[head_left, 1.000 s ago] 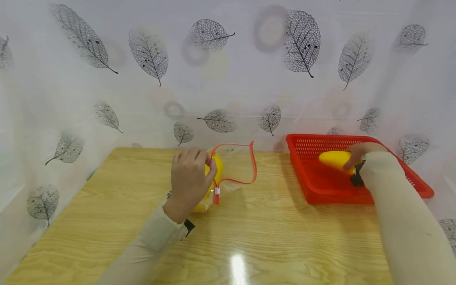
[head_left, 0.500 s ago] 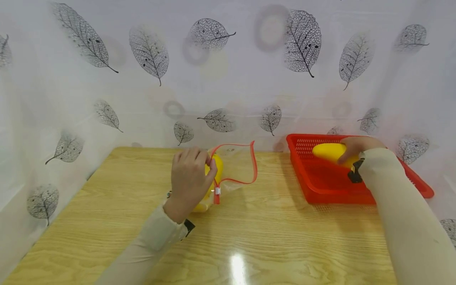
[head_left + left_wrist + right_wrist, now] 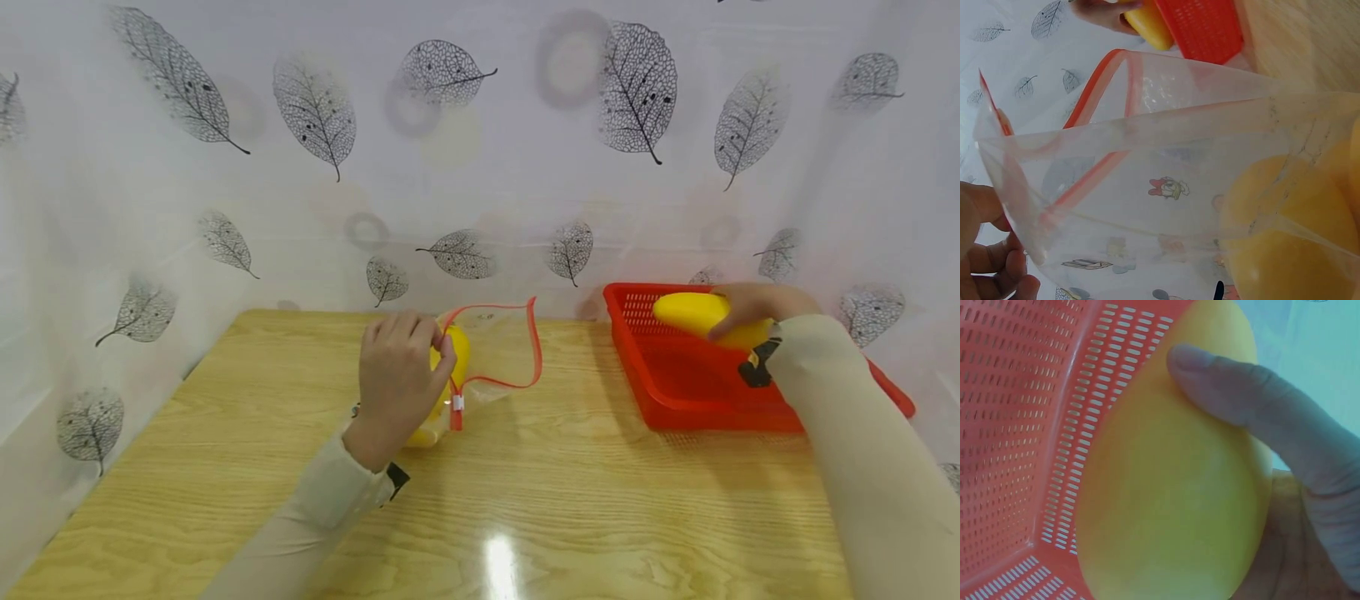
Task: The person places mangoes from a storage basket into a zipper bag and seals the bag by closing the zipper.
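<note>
My left hand [image 3: 401, 379] pinches the red-edged mouth of a clear zipper bag [image 3: 498, 346], which gapes toward the right. Inside the bag lie yellow mangoes [image 3: 1291, 231], partly hidden behind that hand in the head view. A white slider [image 3: 457, 402] sits at the near end of the red zip strip. Over the red basket [image 3: 652, 392], my right hand [image 3: 761, 308] grips another yellow mango [image 3: 1172, 462], thumb across its upper side. The fingers beneath that fruit are mostly hidden.
The slotted basket stands at the right rear of the wooden table [image 3: 570, 492]. Behind the table hangs a pale curtain [image 3: 495, 183] printed with dark leaves, close to the back edge.
My right hand has lifted the mango upward from the basket floor, its tip shifting slightly left. The left hand and the bag have stayed in place.
</note>
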Tool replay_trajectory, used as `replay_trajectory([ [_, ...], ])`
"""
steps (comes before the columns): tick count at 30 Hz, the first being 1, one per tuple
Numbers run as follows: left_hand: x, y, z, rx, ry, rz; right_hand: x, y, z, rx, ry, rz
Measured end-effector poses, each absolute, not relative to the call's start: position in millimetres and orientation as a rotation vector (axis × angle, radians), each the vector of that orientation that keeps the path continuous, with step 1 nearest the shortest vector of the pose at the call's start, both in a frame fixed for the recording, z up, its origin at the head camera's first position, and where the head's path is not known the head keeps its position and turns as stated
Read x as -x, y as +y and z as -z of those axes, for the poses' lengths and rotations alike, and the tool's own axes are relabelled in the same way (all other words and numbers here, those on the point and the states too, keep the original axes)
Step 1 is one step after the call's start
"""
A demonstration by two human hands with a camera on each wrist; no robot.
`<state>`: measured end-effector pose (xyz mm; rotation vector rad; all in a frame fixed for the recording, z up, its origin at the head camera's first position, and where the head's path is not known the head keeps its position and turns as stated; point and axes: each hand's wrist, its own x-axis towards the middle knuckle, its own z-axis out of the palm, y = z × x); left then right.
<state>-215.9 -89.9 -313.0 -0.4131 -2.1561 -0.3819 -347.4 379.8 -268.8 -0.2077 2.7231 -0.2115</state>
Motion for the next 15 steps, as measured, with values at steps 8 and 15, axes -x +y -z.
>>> replay_trajectory([
  [8,215.8,-90.0,312.9,0.411,-2.160,0.382,344.8,373.8,262.7,0.357,2.784,0.166],
  [15,216.0,-89.9,312.9,0.415,-2.150,0.392,339.7,366.3,256.9,0.480,2.820,0.136],
])
